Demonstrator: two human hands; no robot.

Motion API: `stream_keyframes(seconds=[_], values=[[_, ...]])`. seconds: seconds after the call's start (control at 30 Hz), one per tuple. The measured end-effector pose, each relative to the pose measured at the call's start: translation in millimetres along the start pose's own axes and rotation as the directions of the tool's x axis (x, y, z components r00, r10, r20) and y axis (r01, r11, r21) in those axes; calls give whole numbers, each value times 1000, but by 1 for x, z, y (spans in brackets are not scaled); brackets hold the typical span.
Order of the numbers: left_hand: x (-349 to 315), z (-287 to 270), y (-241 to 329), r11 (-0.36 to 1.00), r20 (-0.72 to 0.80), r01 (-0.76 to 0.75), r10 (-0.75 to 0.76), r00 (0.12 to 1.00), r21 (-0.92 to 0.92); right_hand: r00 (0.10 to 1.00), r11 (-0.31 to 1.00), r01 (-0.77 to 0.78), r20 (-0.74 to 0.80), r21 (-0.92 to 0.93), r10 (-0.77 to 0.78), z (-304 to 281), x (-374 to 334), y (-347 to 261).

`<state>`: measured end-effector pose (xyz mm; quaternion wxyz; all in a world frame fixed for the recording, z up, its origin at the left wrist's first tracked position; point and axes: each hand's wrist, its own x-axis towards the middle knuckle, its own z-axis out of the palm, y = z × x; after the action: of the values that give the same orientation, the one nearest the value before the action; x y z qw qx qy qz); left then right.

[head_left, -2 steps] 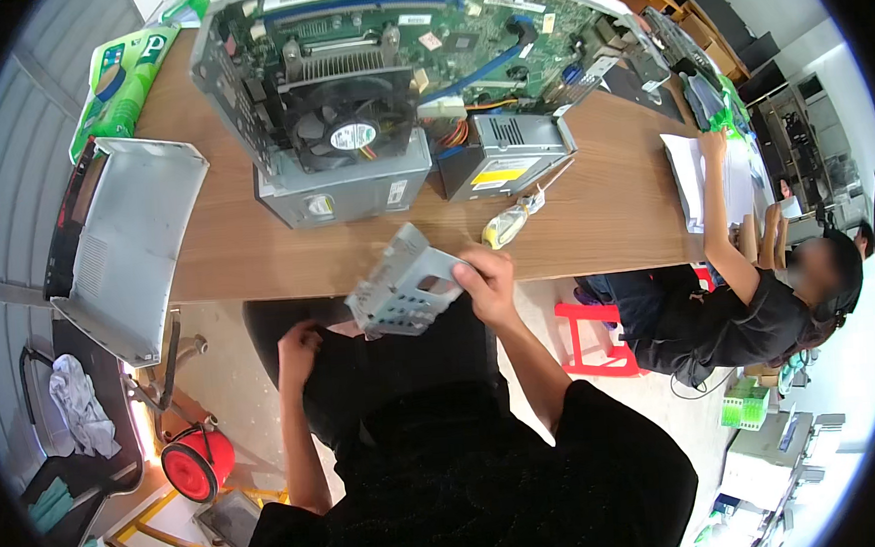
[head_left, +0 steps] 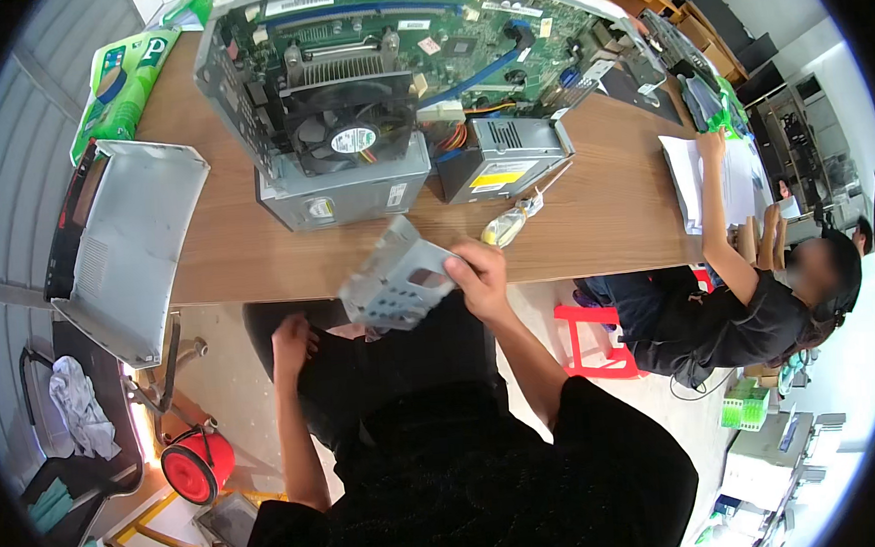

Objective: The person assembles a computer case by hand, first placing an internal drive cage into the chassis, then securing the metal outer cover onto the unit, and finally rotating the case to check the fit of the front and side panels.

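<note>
My right hand (head_left: 482, 277) grips one edge of a grey perforated metal drive cage (head_left: 394, 284), tilted above my lap at the table's front edge. Its left side is slightly smeared by motion. My left hand (head_left: 293, 347) is over my thigh, fingers loosely bent and apart, with nothing visible in it. Beyond the cage stands an opened computer case (head_left: 229, 98) with a green circuit board (head_left: 459, 47) and a black cooling fan (head_left: 349, 135). A metal power supply box (head_left: 382, 189) and an optical drive-like box with a yellow label (head_left: 506, 159) lie in front of the board.
A yellow-handled screwdriver (head_left: 500, 232), partly wrapped, lies on the wooden table (head_left: 615, 228). The case's side cover (head_left: 139, 232) overhangs the left table edge. A green package (head_left: 126, 92) lies behind it. At right, a co-worker (head_left: 731, 321) reaches toward papers (head_left: 687, 178), beside a red stool (head_left: 592, 339).
My right hand has shifted the drive cage slightly left and away from me. My left hand has moved a little left and its fingers have spread somewhat.
</note>
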<state>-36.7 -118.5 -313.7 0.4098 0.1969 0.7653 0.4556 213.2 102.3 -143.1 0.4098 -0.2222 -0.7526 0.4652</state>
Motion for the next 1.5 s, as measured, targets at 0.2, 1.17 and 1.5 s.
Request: stream_keyframes(seconds=[0.2, 1.17, 1.5], values=[[71, 5, -1, 926, -102, 155, -127, 987, 345, 954, 969, -227, 221, 94, 202, 33, 42, 11], [-68, -128, 172, 807, 392, -407, 241, 888, 427, 957, 952, -197, 165, -235, 239, 43, 36, 7], [-83, -42, 172, 772, 358, -603, 515, 779, 202, 967, 971, -169, 162, -168, 196, 42, 30, 12]])
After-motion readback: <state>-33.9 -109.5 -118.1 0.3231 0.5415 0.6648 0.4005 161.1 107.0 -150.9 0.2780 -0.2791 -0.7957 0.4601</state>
